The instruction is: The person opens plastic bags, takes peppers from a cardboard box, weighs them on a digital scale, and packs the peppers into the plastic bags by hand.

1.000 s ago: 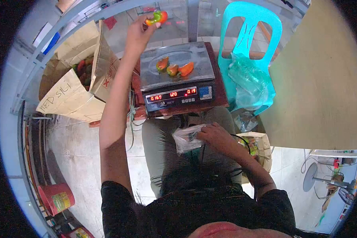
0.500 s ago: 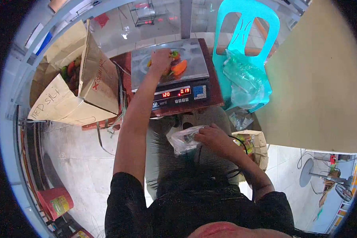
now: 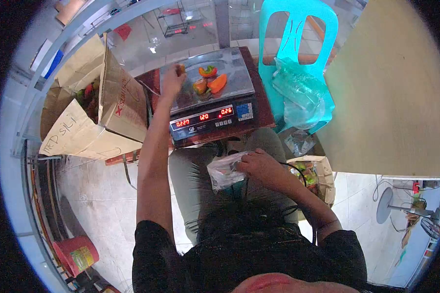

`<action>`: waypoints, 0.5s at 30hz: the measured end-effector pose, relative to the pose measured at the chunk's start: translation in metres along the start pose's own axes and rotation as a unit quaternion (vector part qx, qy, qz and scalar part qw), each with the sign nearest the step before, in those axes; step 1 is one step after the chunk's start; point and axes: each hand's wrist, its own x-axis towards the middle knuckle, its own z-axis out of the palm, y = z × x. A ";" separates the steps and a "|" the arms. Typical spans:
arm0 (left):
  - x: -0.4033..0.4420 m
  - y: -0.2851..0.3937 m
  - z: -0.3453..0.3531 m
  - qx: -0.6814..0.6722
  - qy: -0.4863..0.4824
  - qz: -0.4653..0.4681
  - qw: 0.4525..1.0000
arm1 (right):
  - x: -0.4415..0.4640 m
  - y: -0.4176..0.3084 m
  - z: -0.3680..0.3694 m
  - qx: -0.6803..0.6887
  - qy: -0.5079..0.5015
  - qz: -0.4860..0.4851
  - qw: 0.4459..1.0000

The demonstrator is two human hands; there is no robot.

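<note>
On the metal pan of a digital scale (image 3: pixel 234 63) lie an orange bell pepper (image 3: pixel 218 83), a red-and-green one (image 3: pixel 208 72) and a smaller orange-brown one (image 3: pixel 200 87). My left hand (image 3: pixel 171 84) is at the pan's left side, its fingers closed around another pepper (image 3: pixel 181 69), mostly hidden by the hand. Red digits on the scale read 0.220, 1.20 and 0.26. Over my lap, my right hand (image 3: pixel 260 167) grips the edge of a clear plastic bag (image 3: pixel 224 172); what the bag contains is unclear.
A tall cardboard box (image 3: pixel 124 97) with peppers inside stands left of the scale. To the right, a turquoise chair (image 3: pixel 322 83) holds plastic bags (image 3: pixel 298 90). A smaller box (image 3: pixel 322 180) of peppers is by my right knee. A brown board (image 3: pixel 391 97) rises at far right.
My left hand has moved left across the pan to a pepper at its side, uncovering the peppers in the middle. The last reading rose from 0.19 to 0.26. My right hand stays on the bag.
</note>
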 end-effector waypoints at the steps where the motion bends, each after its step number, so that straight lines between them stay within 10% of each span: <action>1: 0.001 0.010 -0.015 -0.010 0.031 0.016 0.999 | -0.001 0.000 -0.001 0.004 -0.008 0.006 1.000; 15: -0.011 0.152 -0.240 -0.011 0.229 0.145 0.963 | -0.003 -0.010 0.000 -0.007 0.046 -0.040 0.998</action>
